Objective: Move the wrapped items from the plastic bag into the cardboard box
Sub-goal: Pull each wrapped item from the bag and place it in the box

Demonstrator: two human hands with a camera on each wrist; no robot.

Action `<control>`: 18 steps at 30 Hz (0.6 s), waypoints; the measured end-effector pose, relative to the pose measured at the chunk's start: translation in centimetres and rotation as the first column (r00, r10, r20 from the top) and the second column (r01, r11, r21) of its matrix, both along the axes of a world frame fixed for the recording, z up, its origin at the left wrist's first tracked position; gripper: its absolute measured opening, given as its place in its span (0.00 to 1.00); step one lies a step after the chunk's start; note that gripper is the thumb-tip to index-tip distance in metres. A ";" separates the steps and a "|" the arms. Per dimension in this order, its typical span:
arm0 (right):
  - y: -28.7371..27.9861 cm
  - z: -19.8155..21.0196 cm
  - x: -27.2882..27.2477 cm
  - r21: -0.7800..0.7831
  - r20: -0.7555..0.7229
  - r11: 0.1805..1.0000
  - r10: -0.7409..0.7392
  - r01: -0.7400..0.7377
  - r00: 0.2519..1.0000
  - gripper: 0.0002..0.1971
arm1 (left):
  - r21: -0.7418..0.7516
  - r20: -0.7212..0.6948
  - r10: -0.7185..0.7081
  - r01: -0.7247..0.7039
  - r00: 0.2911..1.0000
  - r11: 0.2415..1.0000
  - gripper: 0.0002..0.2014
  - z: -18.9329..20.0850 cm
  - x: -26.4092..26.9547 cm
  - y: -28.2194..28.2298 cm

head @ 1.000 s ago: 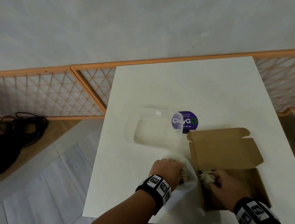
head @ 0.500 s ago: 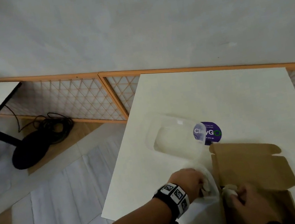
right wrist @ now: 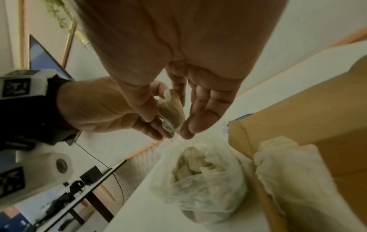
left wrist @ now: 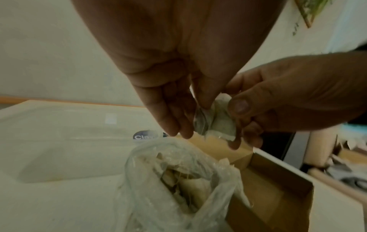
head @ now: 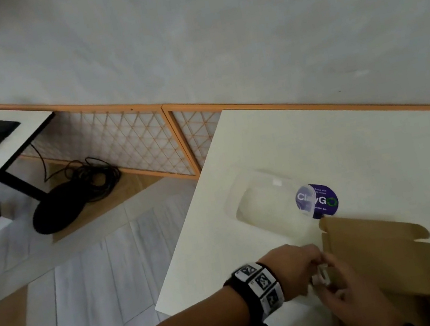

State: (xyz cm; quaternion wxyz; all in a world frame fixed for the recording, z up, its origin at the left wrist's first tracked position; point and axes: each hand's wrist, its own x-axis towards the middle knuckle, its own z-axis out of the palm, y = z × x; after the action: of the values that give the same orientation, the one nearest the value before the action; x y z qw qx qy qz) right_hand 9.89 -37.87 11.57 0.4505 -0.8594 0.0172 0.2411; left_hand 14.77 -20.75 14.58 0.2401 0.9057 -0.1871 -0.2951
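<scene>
Clear film wraps the small pale wrapped item that both my hands hold in the air, above the mouth of the plastic bag and beside the cardboard box. My left hand pinches one end of it between thumb and fingertips, with the other fingers hanging nearly straight; my right hand has its thumb and curled fingers closed around the other end. Below, the bag lies open on the white surface, touching the box's left wall, with more wrapped items heaped inside. Brown and open, the box has its lid flap lying flat toward the wall, and one pale bundle already sits inside it. Farther back rest a clear plastic tray and a purple round sticker.
</scene>
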 end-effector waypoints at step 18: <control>0.1 2.8 0.4 0.348 -0.056 0.896 -0.272 0.274 0.961 0.10 | -0.496 -0.410 0.453 -0.610 0.792 0.618 0.05 0.5 -0.3 3.6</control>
State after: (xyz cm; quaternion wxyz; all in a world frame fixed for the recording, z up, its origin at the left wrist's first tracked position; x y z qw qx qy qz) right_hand 10.26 -37.76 14.42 0.6265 -0.7529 0.0955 0.1773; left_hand 14.45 -17.14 15.04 0.6144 0.7497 0.0389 -0.2429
